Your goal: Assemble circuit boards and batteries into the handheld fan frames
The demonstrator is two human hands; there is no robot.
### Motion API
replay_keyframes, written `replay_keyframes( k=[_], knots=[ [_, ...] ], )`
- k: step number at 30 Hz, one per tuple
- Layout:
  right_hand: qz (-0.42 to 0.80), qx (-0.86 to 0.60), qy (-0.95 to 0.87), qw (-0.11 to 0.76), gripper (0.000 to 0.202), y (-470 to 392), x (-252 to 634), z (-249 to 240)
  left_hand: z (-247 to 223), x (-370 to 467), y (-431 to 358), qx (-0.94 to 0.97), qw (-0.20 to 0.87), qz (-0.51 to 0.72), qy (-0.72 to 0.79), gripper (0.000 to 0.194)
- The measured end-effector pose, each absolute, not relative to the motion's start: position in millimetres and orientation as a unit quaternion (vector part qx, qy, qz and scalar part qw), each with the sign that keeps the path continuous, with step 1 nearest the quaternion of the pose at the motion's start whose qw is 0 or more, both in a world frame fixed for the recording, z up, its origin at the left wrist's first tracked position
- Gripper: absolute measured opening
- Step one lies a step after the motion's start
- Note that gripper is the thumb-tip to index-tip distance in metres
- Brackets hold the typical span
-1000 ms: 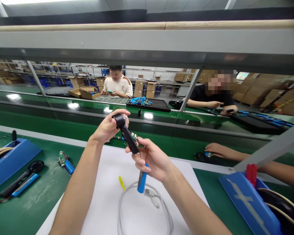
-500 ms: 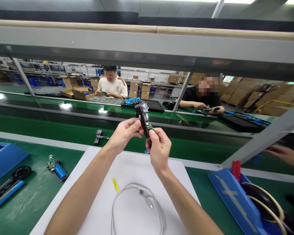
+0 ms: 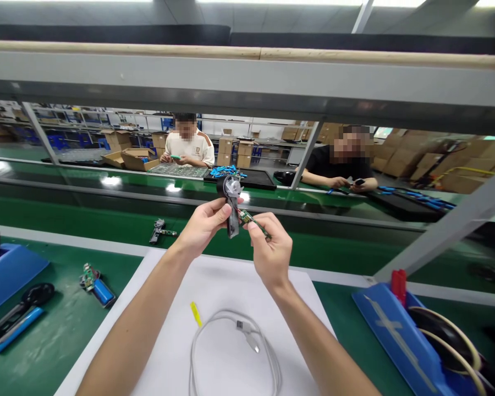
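My left hand (image 3: 204, 226) is closed around the handle of a small fan body (image 3: 232, 217), held upright above the far edge of the white sheet. Its round head carries a grey fan wheel (image 3: 232, 187). Between thumb and fingers my right hand (image 3: 272, 245) pinches a narrow green circuit board (image 3: 247, 219), tilted and apart from the handle. Thin wires seem to run from the board to the body. Below my hands a coiled white USB cable (image 3: 193, 352) and a yellow strip (image 3: 195, 313) lie on the white sheet (image 3: 165, 313).
At left lie a battery-and-board assembly (image 3: 99, 289), a black fan part (image 3: 37, 294) and a blue bin (image 3: 16, 269). Another fan part (image 3: 159, 231) sits on the green belt (image 3: 107, 220). A blue bin (image 3: 390, 330) with cables stands right. Two people work across the belt, beyond metal posts.
The circuit board has come away from the fan handle toward the right with my right hand. My left hand has turned the fan body. The fan part on the belt has shifted left.
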State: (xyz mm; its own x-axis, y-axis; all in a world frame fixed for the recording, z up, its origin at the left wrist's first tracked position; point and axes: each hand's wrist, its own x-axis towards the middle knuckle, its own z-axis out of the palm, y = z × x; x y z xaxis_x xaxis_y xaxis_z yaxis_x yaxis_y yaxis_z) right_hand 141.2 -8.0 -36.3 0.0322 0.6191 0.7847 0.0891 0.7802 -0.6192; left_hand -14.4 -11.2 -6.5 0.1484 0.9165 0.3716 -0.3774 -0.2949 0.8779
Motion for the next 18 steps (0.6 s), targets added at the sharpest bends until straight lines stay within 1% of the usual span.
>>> replay_keyframes(
  k=[9,18],
  knots=[
    [0.255,-0.25,-0.666,0.655,0.021,-13.3,145.7,-27.2,-2.4,-7.7,-18.6,0.509,0.583,0.594,0.221,0.042],
    [0.282,-0.25,-0.663,0.647,0.022,-10.5,146.8,-25.9,-0.5,-5.4,-22.6,0.502,0.59,0.591,0.226,0.042]
  ],
)
